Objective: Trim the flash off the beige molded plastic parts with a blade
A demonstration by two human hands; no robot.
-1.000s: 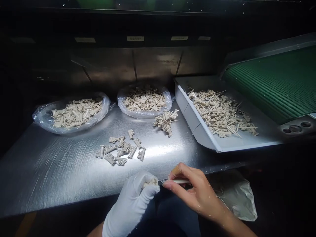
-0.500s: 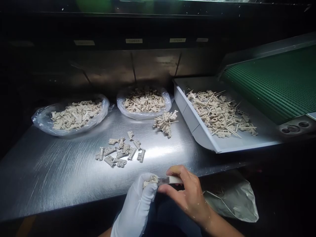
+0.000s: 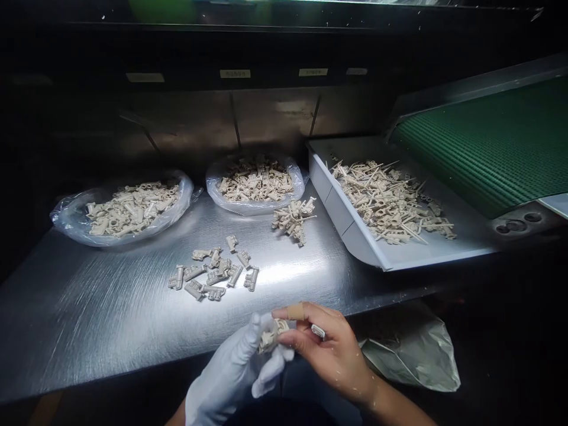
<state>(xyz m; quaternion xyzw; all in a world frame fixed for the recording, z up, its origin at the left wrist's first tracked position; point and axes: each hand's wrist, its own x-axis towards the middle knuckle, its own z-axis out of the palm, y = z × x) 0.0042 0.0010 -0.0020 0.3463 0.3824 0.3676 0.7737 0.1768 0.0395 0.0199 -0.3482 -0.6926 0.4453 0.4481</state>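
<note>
My left hand wears a white glove and pinches a small beige plastic part at the near table edge. My bare right hand touches that same part with thumb and forefinger, a plaster on the forefinger. A small white-handled knife is tucked in the right hand's fingers. Just beyond the hands lies a loose group of several beige parts on the steel table. A smaller clump of parts with sprue sticks lies farther back.
Two clear plastic bags of beige parts stand at the back, one on the left and one in the centre. A grey tray heaped with sprued parts sits right, below a green conveyor belt. A crumpled bag hangs below the table edge.
My right hand has turned the knife away from the part and tucked it into its fingers, and its thumb and forefinger now grip the part held by my gloved left hand.
</note>
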